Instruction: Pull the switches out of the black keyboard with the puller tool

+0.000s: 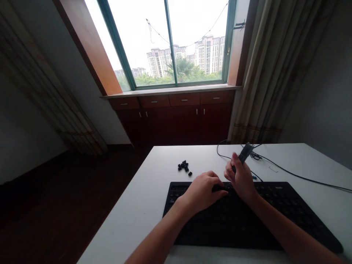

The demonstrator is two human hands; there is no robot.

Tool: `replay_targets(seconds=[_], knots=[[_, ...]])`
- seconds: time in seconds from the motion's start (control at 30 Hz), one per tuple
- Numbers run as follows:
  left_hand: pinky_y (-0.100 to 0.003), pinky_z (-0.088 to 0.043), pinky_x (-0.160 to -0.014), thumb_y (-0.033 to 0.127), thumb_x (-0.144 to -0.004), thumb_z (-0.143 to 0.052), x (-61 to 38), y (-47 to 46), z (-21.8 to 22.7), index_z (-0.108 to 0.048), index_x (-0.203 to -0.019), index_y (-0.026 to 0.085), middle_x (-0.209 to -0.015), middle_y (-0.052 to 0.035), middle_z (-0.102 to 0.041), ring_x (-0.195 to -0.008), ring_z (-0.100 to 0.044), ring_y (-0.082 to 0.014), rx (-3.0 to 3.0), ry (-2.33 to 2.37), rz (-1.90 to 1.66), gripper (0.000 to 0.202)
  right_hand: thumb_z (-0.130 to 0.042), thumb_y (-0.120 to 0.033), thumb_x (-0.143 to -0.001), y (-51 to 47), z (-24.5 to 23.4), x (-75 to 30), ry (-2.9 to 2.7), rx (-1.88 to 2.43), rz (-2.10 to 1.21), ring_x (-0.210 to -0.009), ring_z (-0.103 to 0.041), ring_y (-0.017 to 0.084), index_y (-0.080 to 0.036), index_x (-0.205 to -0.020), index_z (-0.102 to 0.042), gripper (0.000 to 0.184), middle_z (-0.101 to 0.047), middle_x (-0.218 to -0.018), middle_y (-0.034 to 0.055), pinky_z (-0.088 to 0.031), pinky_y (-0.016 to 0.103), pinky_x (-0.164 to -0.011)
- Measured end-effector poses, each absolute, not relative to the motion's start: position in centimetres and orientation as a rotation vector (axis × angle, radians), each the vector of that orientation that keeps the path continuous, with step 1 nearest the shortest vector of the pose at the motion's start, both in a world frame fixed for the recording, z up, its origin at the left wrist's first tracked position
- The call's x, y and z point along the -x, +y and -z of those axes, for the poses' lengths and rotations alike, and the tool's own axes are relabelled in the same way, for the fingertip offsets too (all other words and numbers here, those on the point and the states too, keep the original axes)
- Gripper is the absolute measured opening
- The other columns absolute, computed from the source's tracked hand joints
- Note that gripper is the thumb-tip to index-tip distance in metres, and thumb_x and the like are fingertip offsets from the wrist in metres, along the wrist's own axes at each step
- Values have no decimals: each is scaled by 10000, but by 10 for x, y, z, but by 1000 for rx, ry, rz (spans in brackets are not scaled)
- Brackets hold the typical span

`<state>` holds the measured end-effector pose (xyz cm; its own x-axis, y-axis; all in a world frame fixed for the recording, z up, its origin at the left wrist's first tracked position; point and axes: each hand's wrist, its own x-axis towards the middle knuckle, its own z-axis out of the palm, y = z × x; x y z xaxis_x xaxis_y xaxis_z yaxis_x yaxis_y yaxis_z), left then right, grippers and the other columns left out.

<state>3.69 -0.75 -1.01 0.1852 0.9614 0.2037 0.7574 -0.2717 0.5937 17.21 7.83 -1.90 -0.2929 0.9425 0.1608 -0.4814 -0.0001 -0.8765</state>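
A black keyboard [275, 216] lies on the white table [143, 209] in front of me. My left hand [203, 190] rests on its upper rows with fingers curled down onto the keys. My right hand [240, 178] is closed round a dark slim tool [244, 154] held upright, its lower end hidden by the fingers above the keyboard's top rows. A small heap of black keycaps [184, 167] lies on the table beyond the keyboard's left end.
A black cable [299, 176] runs from behind my right hand across the table to the right. A small flat outline [273, 169] lies beside it. Wooden cabinets [176, 117] stand under a window ahead, with curtains on both sides and dark floor at left.
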Motion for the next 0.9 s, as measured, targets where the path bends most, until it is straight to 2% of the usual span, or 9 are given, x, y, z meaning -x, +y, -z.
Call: replay_targets(seconds=[0.17, 0.3, 0.43, 0.67, 0.9], knots=[[-293, -527, -887, 352, -939, -650, -29, -11, 12, -788, -977, 243, -1063, -43, -716, -934, -680, -190, -2131, 1654, -843, 180, -574, -613, -922, 76, 20, -172, -1233, 648, -1552, -366, -331, 61, -223, -579, -363, 561, -355, -462, -77, -272, 228, -375], [-298, -522, -892, 332, -961, -621, -32, -17, 8, -774, -1022, 252, -1034, -30, -733, -949, -680, -196, -2215, 1731, -788, 183, -575, -625, -912, 72, 16, -174, -1340, 647, -1542, -376, -368, 69, -226, -601, -378, 544, -373, -466, -76, -292, 223, -377], [-280, -534, -868, 314, -1000, -541, -37, -21, 4, -740, -1107, 266, -1125, -18, -725, -947, -694, -177, -2237, 1730, -744, 232, -573, -621, -914, 73, 17, -175, -1344, 624, -1551, -384, -376, 73, -232, -637, -374, 518, -378, -473, -82, -312, 217, -380], [-285, -556, -825, 277, -963, -529, -1, -15, 9, -706, -1128, 273, -1128, -6, -714, -858, -710, -161, -2079, 2087, -926, 242, -594, -638, -889, 77, 20, -175, -1324, 626, -1594, -387, -363, 71, -236, -686, -397, 491, -394, -499, -88, -342, 210, -372], [-327, -564, -804, 293, -885, -616, 56, -17, 14, -662, -1164, 244, -995, -27, -757, -874, -733, -228, -1841, 2458, -851, 287, -606, -636, -882, 77, 19, -176, -1329, 660, -1608, -385, -368, 73, -236, -694, -405, 485, -398, -505, -87, -343, 209, -363]])
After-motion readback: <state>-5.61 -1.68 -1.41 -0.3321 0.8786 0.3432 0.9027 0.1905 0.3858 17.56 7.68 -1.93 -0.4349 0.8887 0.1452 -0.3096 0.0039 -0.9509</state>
